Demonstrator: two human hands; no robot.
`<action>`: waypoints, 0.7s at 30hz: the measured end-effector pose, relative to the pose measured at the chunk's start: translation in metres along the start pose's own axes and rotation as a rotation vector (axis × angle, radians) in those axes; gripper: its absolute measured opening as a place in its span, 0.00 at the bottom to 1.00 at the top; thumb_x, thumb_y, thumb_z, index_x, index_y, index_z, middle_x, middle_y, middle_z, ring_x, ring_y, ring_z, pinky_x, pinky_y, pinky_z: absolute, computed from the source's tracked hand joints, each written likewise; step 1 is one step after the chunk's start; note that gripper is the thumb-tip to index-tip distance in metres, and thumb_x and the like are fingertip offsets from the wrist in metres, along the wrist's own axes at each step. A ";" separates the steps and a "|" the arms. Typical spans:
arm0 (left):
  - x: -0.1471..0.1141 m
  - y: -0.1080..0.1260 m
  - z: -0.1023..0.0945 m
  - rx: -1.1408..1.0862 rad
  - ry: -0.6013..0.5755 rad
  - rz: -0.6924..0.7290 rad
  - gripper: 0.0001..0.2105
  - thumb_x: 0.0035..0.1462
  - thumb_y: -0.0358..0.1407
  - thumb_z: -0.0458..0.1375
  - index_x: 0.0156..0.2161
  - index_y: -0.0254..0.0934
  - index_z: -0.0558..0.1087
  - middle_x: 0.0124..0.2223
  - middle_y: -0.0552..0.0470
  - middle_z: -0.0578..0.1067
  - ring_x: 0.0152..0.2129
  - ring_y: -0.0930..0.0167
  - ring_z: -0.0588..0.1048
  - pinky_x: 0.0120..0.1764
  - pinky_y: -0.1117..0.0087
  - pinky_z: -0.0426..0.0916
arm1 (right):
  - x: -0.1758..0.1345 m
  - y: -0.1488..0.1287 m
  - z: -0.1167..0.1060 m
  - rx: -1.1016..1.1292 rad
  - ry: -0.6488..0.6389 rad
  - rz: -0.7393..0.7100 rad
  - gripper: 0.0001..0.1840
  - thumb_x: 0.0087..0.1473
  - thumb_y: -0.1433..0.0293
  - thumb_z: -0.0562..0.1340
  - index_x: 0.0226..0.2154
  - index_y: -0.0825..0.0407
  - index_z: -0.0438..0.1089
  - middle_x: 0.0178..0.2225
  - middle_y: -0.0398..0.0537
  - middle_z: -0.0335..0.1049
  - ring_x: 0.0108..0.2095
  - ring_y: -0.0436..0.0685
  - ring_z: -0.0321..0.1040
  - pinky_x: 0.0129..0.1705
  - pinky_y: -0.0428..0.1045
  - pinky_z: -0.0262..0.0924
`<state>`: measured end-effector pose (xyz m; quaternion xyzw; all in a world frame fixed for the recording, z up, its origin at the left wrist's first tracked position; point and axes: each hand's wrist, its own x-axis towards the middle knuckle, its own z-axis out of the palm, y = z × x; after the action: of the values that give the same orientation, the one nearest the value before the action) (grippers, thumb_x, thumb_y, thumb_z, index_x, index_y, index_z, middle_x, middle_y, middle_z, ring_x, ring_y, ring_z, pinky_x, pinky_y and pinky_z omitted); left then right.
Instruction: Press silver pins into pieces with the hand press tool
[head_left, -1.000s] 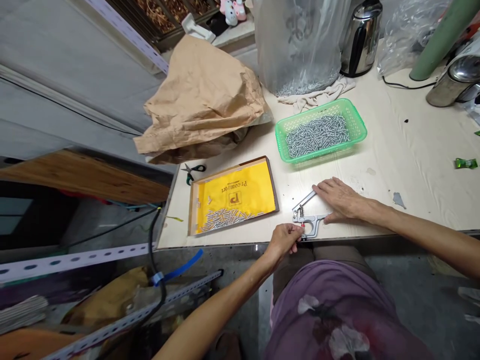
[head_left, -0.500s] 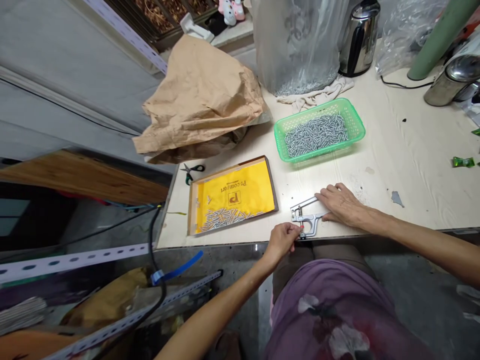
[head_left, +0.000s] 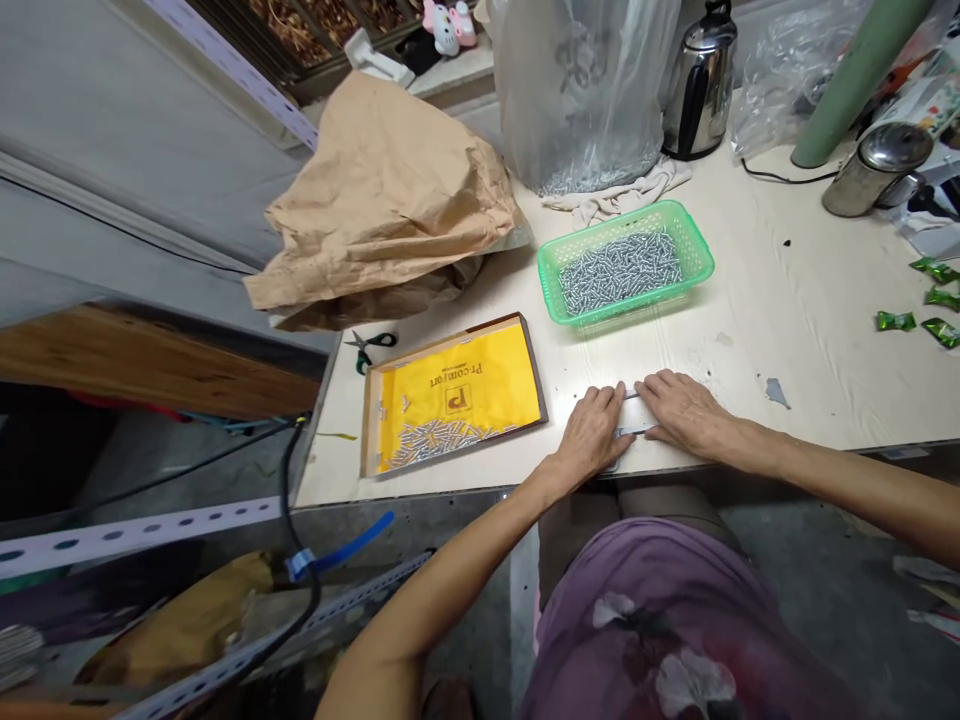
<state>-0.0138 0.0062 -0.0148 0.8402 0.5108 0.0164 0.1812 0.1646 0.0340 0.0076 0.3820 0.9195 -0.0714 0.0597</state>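
A pair of silver snap-fastener pliers (head_left: pixel 634 414) lies at the table's front edge, mostly covered by my hands. My left hand (head_left: pixel 592 432) is closed over the jaw end, fingers wrapped across the top, so the jaws are hidden. Around the handles, my right hand (head_left: pixel 684 412) is closed with its fingertips near those of the left. To the left sits a shallow cardboard tray (head_left: pixel 534 372) lined with a yellow printed sheet (head_left: pixel 491 368). Small silver metal pieces (head_left: pixel 431 440) are heaped along its near side.
Behind my hands stands a green basket (head_left: pixel 551 290) full of small metal pins (head_left: pixel 622 270). Scissors (head_left: pixel 367 350) lie beyond the tray, below a brown paper bag (head_left: pixel 397 190). A clear plastic bag (head_left: pixel 585 100), a kettle (head_left: pixel 701 90) and green-wrapped sweets (head_left: pixel 895 320) are farther off.
My left hand has moved from pinching at the pliers' lower jaw to wrapping over the jaw end. The handles look closer together. The view has shifted slightly to the right.
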 end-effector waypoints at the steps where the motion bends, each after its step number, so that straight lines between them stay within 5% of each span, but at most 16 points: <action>1: 0.001 0.002 -0.002 0.019 -0.018 -0.014 0.29 0.54 0.37 0.60 0.58 0.31 0.59 0.49 0.41 0.69 0.46 0.59 0.68 0.47 0.57 0.66 | 0.000 0.000 0.000 -0.006 -0.005 -0.004 0.24 0.49 0.63 0.68 0.46 0.61 0.66 0.41 0.57 0.69 0.42 0.63 0.62 0.41 0.53 0.54; 6: 0.002 0.010 -0.006 0.032 -0.063 -0.025 0.12 0.58 0.36 0.58 0.47 0.37 0.69 0.41 0.47 0.71 0.42 0.63 0.68 0.42 0.63 0.68 | 0.004 -0.002 0.006 0.054 -0.019 -0.050 0.06 0.55 0.70 0.62 0.35 0.56 0.69 0.34 0.52 0.69 0.36 0.59 0.62 0.36 0.51 0.51; 9: 0.002 0.009 -0.004 0.025 -0.063 -0.019 0.05 0.60 0.36 0.55 0.40 0.37 0.71 0.37 0.48 0.71 0.40 0.64 0.68 0.40 0.65 0.68 | 0.003 -0.003 0.014 0.091 0.002 -0.071 0.05 0.58 0.73 0.58 0.32 0.55 0.70 0.30 0.49 0.68 0.33 0.57 0.61 0.34 0.50 0.50; 13: -0.001 0.005 0.004 0.035 0.000 -0.015 0.10 0.61 0.36 0.55 0.47 0.37 0.69 0.40 0.47 0.72 0.41 0.64 0.70 0.40 0.63 0.70 | -0.003 0.003 0.018 0.120 0.102 -0.062 0.05 0.56 0.70 0.62 0.34 0.55 0.70 0.31 0.50 0.68 0.34 0.58 0.61 0.35 0.50 0.51; 17: -0.015 0.012 0.028 0.014 0.210 -0.006 0.19 0.62 0.34 0.53 0.57 0.33 0.62 0.56 0.40 0.68 0.54 0.61 0.66 0.53 0.59 0.67 | -0.006 0.019 0.011 0.162 0.126 -0.089 0.26 0.49 0.60 0.68 0.47 0.58 0.67 0.40 0.57 0.68 0.39 0.62 0.62 0.39 0.52 0.56; 21: -0.031 0.032 0.055 -0.039 0.336 0.099 0.21 0.65 0.35 0.48 0.61 0.31 0.58 0.63 0.37 0.62 0.63 0.60 0.57 0.60 0.56 0.60 | 0.001 0.036 0.007 0.236 0.085 -0.118 0.17 0.56 0.64 0.61 0.47 0.55 0.68 0.40 0.56 0.69 0.40 0.60 0.63 0.41 0.52 0.58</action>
<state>0.0100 -0.0495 -0.0511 0.8460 0.4915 0.1754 0.1088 0.1898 0.0584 -0.0028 0.3341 0.9273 -0.1662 -0.0291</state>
